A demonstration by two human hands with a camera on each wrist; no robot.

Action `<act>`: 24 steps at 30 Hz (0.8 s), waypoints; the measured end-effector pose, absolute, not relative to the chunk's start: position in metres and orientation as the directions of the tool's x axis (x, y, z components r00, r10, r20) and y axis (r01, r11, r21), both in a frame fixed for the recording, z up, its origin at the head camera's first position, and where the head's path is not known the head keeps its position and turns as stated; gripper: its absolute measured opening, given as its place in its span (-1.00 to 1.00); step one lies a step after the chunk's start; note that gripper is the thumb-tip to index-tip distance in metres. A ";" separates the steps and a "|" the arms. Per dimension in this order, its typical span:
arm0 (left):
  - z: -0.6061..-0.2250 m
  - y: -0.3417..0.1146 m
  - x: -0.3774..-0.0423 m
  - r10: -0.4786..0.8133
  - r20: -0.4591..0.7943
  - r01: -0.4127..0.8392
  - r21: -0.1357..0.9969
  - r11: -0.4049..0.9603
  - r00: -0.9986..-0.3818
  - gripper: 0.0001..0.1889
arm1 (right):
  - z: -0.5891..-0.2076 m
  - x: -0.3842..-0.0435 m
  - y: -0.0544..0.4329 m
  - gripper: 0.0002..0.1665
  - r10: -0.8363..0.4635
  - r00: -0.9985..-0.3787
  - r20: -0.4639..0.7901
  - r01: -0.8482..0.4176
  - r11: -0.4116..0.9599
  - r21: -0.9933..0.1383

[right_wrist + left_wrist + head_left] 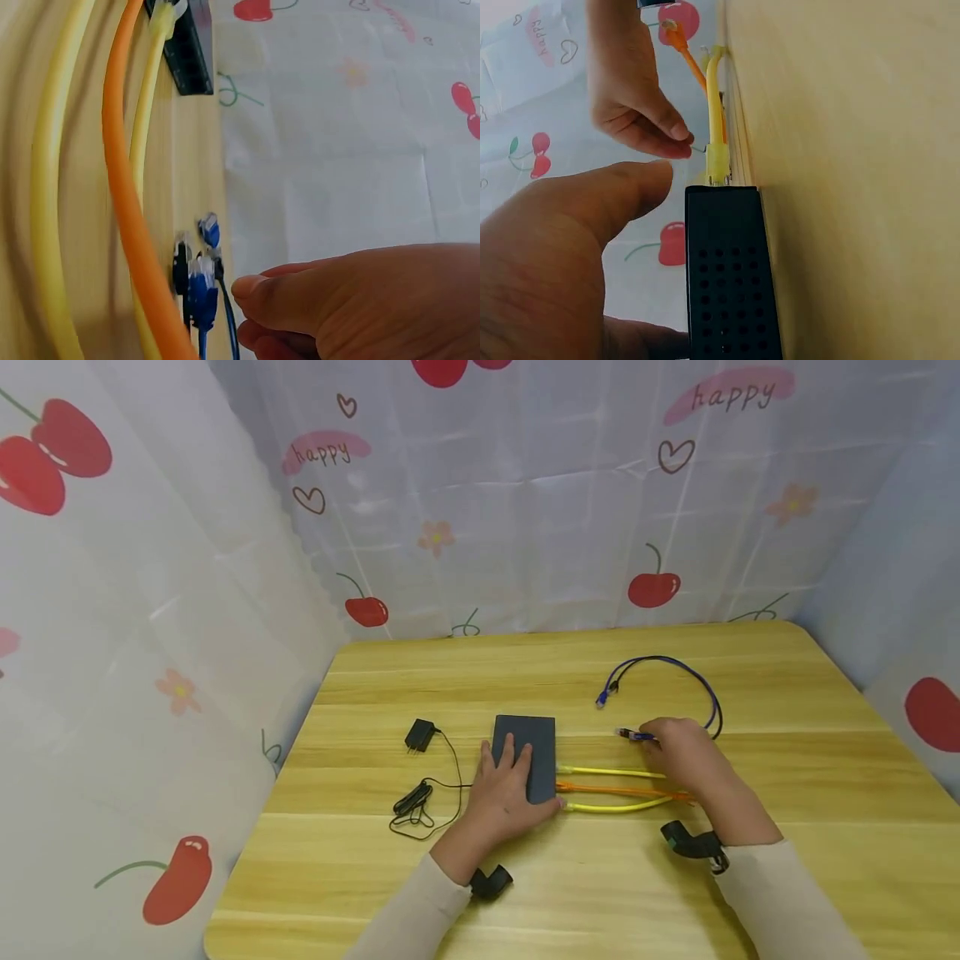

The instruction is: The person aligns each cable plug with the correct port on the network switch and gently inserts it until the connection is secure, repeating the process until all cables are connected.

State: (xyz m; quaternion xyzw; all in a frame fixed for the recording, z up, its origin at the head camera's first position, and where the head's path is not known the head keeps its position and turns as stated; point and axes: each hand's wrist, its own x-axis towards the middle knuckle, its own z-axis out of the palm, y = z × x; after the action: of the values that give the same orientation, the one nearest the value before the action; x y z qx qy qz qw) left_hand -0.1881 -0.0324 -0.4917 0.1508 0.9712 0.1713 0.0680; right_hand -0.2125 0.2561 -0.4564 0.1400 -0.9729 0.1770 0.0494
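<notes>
My left hand [504,789] rests with spread fingers on a dark network switch [540,752], thumb along its near right corner. Two yellow network cables [615,808] and an orange network cable [607,790] run from the switch's right side. Over the blue and black network cables, my right hand [686,756] hovers with loosely bent fingers; the right wrist view shows nothing between thumb [251,287] and fingers. Just beside them lie a blue plug [202,292] and a black plug [182,262]. A second blue plug [602,699] lies farther back.
Left of the switch lie a black power adapter [421,735] and its bundled cord [412,799]. The wooden table [360,885] is bordered by a patterned curtain [525,527] at the back and sides. Black wrist mounts [693,843] sit at both wrists.
</notes>
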 end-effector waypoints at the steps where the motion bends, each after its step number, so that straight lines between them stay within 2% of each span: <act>1: -0.492 -0.033 -0.189 0.317 -0.080 0.271 0.354 0.895 -0.945 0.09 | -0.456 -0.215 0.258 -0.73 -0.252 -0.959 0.130 -0.281 0.903 -0.325; 15: -0.489 -0.024 -0.208 0.295 -0.094 0.252 0.317 0.914 -0.951 0.23 | -0.469 -0.238 0.282 -0.61 -0.292 -0.953 0.084 -0.304 0.897 -0.321; 24: -0.490 -0.015 -0.212 0.257 -0.147 0.208 0.284 0.936 -0.955 0.16 | -0.484 -0.242 0.285 -0.69 -0.335 -0.936 0.112 -0.353 0.883 -0.308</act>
State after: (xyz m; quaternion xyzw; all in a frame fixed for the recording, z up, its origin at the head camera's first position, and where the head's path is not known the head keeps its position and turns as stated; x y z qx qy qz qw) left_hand -0.2118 -0.0148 -0.4898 0.1187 0.9796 0.1340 0.0911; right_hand -0.2422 0.2846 -0.4843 0.1771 -0.9700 0.1641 0.0277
